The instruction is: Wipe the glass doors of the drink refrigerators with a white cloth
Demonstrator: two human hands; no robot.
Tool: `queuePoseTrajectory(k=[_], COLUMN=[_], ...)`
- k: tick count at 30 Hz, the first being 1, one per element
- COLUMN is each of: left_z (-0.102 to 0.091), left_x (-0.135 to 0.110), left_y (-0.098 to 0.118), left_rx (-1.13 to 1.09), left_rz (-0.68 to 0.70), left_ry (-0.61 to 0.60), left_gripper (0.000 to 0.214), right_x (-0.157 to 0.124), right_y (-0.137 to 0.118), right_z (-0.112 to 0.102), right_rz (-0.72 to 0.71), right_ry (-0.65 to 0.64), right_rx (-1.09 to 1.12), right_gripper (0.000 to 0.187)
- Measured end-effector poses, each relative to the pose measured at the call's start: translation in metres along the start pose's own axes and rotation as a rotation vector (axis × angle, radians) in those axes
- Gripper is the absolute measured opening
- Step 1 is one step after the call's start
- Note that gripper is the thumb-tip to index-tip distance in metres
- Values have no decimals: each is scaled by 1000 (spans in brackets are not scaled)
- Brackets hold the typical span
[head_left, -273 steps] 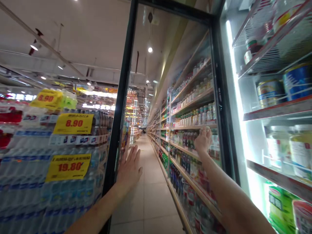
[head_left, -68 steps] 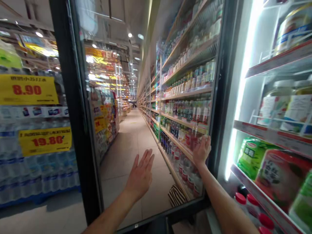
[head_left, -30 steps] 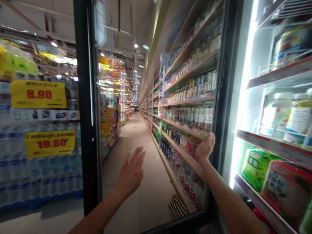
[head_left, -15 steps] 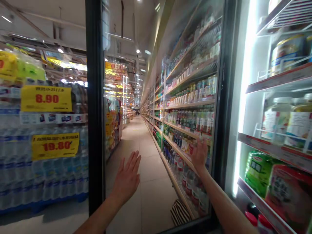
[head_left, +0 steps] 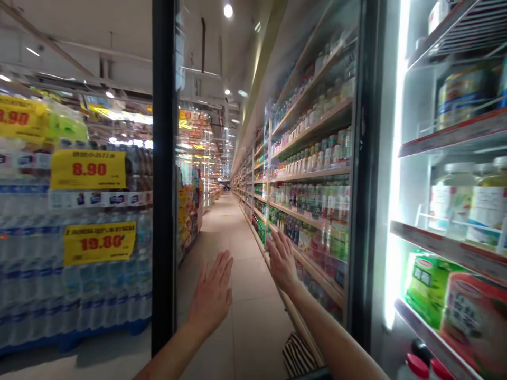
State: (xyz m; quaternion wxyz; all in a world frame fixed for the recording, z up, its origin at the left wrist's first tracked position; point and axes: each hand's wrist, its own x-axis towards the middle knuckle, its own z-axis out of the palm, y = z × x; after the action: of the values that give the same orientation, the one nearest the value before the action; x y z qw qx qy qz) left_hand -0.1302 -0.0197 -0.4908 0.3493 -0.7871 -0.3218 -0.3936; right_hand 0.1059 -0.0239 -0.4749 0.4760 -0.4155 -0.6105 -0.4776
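Note:
A glass fridge door (head_left: 253, 174) with a black frame stands open in front of me, and the store aisle shows through it. My left hand (head_left: 212, 295) lies flat against the glass with its fingers stretched up. My right hand (head_left: 282, 259) is also open and flat on the glass, a little to the right of the left one, apart from the door's right frame bar (head_left: 358, 211). Neither hand holds anything.
The lit fridge interior (head_left: 451, 184) at the right has shelves of jars, cans and green and red packs. Stacked water bottles with yellow price signs (head_left: 87, 169) stand at the left. Long drink shelves (head_left: 312, 174) line the aisle. A striped item (head_left: 296, 353) lies low by the door.
My right hand has left the door's right edge and slid left onto the glass, fingers now spread. The left hand stays flat on the glass. The door has swung slightly.

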Motion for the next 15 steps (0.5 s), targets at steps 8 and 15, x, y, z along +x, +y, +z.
queuePoseTrajectory(k=[8,15], left_z=[-8,-13], left_x=[-7,-11], left_y=[-18,-21], left_rx=[38,47], left_rz=[-57,-62], left_ry=[61,13], left_gripper=[60,61], right_x=[5,44], right_y=[96,-3], right_z=[-32,9], right_rz=[762,160], right_ry=[474,198], right_rx=[-173,-18], right_gripper=[56,55])
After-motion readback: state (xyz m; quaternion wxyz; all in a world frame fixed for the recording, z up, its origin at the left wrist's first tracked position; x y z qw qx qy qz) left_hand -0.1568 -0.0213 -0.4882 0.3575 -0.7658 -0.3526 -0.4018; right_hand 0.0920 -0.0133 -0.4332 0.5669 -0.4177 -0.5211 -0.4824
